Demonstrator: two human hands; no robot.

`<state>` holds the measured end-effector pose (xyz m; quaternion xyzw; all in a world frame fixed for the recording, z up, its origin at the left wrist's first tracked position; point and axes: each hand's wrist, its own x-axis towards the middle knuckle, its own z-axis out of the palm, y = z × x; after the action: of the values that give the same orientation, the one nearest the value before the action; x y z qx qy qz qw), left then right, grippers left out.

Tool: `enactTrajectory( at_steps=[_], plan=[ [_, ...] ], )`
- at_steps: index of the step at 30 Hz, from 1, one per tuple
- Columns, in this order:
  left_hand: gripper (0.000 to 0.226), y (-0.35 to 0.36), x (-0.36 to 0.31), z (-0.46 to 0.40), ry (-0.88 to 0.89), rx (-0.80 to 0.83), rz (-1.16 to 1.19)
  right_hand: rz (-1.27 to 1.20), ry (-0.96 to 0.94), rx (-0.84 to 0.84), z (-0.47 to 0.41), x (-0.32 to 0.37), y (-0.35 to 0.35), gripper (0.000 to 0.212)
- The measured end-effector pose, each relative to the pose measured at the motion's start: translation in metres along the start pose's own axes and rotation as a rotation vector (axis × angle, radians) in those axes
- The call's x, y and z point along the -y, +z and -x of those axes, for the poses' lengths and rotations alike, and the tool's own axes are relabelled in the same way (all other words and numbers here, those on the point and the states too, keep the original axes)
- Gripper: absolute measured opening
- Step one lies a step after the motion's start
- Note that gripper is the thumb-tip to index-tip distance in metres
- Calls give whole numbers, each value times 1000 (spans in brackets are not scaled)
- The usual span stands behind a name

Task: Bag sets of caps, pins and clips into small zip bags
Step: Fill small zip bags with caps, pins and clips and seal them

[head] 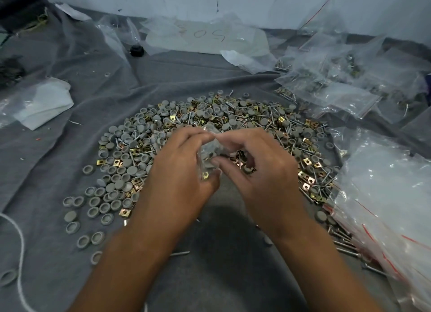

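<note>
Grey cloth (70, 148) covers the whole worktop in front of me, rumpled into folds toward the wall. To my right lies a slumped stack of empty zip bags (384, 195) with red seal lines, and beyond it, further back, a heap of filled bags (338, 85) already holding their sets. In the middle spreads the loose pile (233, 125): grey round caps (116, 186), long steel pins (347, 251) and small brass-coloured square clips (124, 211), all mixed together and spilling toward me on both sides.

Over the near edge of that pile I hold one small zip bag (208, 153) between both hands. My left hand (179, 167) curls round its lower part, with a clip and some caps showing through the plastic; my right hand (254, 162) pinches the top edge with thumb and fingertips, meeting my left fingertips there.

I judge the step to be closing this bag, its set seemingly loaded, though the blur keeps me from telling whether the seal is pressed shut. Next, I expect to run my pinch along the strip until it locks, then drop the bag with the filled ones on my right.
</note>
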<state>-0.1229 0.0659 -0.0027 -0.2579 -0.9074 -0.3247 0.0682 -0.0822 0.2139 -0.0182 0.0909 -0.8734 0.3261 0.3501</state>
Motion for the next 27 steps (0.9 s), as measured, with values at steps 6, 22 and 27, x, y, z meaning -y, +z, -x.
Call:
enactTrajectory(
  at_steps=[6, 22, 27],
  plan=[
    [49, 0, 1, -1, 23, -7, 19, -33, -53, -35, 2, 4, 4, 23],
    [52, -23, 10, -4, -54, -341, 21, 187, 121, 616, 12, -9, 26, 37],
    [54, -20, 10, -3, -51, -314, 13, 110, 77, 584, 11, -6, 27, 10]
  ],
)
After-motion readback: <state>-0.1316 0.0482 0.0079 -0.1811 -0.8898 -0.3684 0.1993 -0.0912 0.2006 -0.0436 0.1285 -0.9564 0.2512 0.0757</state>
